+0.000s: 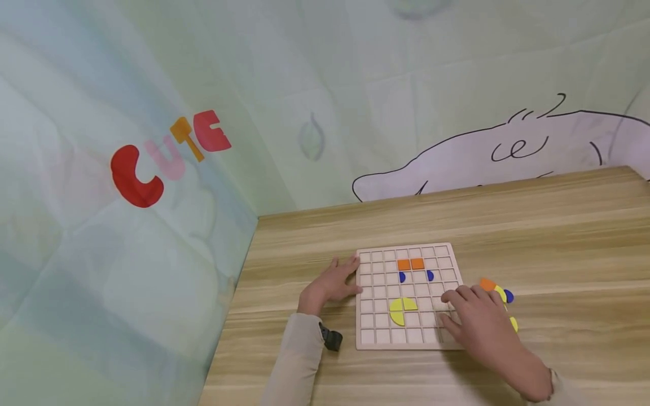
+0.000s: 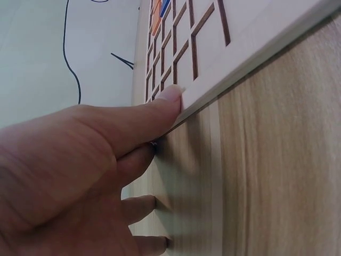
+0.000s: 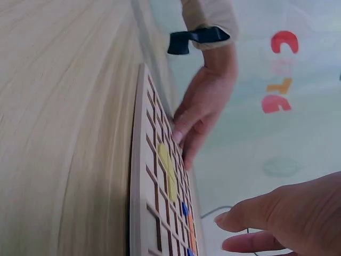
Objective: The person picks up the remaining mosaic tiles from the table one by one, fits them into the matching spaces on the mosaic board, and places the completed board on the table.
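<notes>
A pale wooden grid board (image 1: 358, 332) lies on the table. Two orange squares (image 1: 417, 263) sit side by side near its top, with two small blue half-rounds (image 1: 402, 277) below them. Lower down, three yellow quarter-rounds (image 1: 396, 318) form part of a circle. My left hand (image 1: 332, 285) is at the board's left edge, its thumb (image 2: 170, 95) touching the rim and its other fingers spread. Over the right side of the board hovers my right hand (image 1: 482, 327), thumb and fingers apart; nothing shows between them in the right wrist view.
Right of the board, partly covered by my right hand, lie loose pieces: an orange one (image 1: 487, 283), a blue one (image 1: 509, 296) and yellow ones (image 1: 514, 323). A printed cloth wall (image 1: 315, 186) borders the wooden table (image 1: 574, 237) at the back and left.
</notes>
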A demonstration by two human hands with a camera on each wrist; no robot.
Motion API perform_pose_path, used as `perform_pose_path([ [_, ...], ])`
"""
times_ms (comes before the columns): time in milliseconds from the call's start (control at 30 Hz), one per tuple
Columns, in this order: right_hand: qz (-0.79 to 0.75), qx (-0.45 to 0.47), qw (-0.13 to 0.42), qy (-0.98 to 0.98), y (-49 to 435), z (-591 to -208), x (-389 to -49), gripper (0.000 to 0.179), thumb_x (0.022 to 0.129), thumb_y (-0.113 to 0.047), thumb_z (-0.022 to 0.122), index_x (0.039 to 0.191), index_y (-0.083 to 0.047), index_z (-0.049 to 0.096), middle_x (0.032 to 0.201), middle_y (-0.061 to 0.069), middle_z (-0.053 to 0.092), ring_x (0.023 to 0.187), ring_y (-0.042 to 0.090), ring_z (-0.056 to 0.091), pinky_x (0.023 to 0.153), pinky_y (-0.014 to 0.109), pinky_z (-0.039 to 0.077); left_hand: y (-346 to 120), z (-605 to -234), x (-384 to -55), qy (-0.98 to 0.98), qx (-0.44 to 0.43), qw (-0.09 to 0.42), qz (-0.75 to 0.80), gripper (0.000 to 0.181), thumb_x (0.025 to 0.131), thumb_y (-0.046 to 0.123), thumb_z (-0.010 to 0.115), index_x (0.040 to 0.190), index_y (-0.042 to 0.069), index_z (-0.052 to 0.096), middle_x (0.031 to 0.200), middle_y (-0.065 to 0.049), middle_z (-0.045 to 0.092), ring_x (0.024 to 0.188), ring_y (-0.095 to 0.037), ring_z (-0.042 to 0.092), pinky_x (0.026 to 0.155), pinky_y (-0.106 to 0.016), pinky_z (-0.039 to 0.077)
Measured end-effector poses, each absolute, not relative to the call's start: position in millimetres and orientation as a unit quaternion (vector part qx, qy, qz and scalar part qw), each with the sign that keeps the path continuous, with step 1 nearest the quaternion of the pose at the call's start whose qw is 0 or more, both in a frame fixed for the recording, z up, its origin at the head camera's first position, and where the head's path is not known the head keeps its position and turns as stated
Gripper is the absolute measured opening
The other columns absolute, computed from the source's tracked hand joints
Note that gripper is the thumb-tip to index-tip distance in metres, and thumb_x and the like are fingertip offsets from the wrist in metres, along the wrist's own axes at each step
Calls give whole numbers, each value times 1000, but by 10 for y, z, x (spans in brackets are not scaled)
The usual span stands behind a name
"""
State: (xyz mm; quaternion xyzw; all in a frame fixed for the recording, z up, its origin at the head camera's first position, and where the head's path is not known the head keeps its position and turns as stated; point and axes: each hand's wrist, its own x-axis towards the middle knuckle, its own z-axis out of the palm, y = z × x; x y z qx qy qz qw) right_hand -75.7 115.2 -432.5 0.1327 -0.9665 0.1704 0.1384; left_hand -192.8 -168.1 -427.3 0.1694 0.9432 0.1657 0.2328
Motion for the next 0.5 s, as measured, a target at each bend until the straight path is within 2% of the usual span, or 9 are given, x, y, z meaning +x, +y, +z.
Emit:
perform_pose_path([
  [200,204,103,125,-965,1465,-4359,-690,25,76,-24,76,97,-13,68,95,2,68,91,29,59,77,49,40,-1680,-4295,-1916,945,164,232,160,72,95,34,58,154,17,20,161,2,11,147,-39,1,118,-54,11],
  [400,247,95,146,-953,1764,-4464,-665,23,73,-21,80,91,-10,70,85,0,68,78,25,61,68,44,45,-1674,-4296,-1922,945,159,232,167,73,95,35,59,154,18,20,161,3,10,147,-39,1,118,-54,10],
  [500,266,84,142,-950,1880,-4530,-657,29,72,-21,82,94,-7,70,87,6,70,79,28,63,68,47,46,-1678,-4294,-1926,946,159,231,164,73,95,35,58,154,17,20,161,3,11,147,-39,1,118,-54,11],
])
